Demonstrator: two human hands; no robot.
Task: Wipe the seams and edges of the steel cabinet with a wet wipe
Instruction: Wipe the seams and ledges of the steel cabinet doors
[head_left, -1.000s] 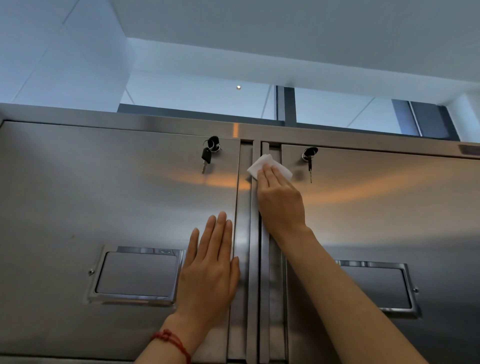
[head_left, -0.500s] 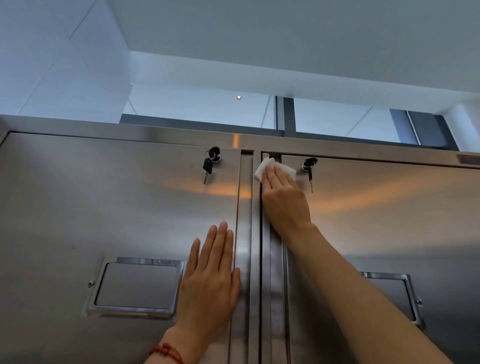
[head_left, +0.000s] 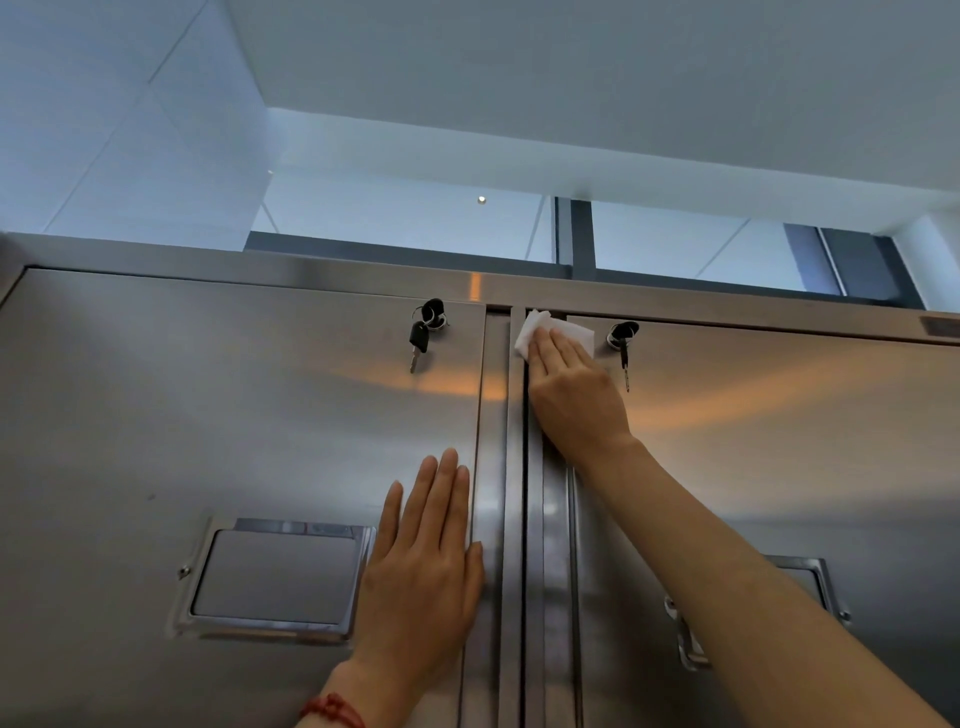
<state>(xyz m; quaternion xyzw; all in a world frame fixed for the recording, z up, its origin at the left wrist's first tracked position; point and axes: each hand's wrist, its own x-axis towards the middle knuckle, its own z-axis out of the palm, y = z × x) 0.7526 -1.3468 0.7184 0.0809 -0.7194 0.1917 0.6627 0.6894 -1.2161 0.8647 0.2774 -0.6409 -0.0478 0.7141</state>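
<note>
Wet wipe (head_left: 556, 332) lies between two keys (head_left: 420, 338), atop centre seam (head_left: 525, 467)

One steel cabinet (head_left: 156, 415) fills the view, showing two doors: a left door (head_left: 249, 405) and a right door (head_left: 779, 426). Two locks carry keys, one key bunch (head_left: 423, 332) on the left door and one key (head_left: 623, 345) on the right. Two recessed handles appear, a left one (head_left: 275, 577) and a right one (head_left: 826, 587) partly hidden behind a forearm. There are two hands, left (head_left: 423, 577) and right (head_left: 576, 395), one white wipe (head_left: 550, 332), one red wrist cord (head_left: 332, 709), and one small ceiling light (head_left: 481, 199).
</note>
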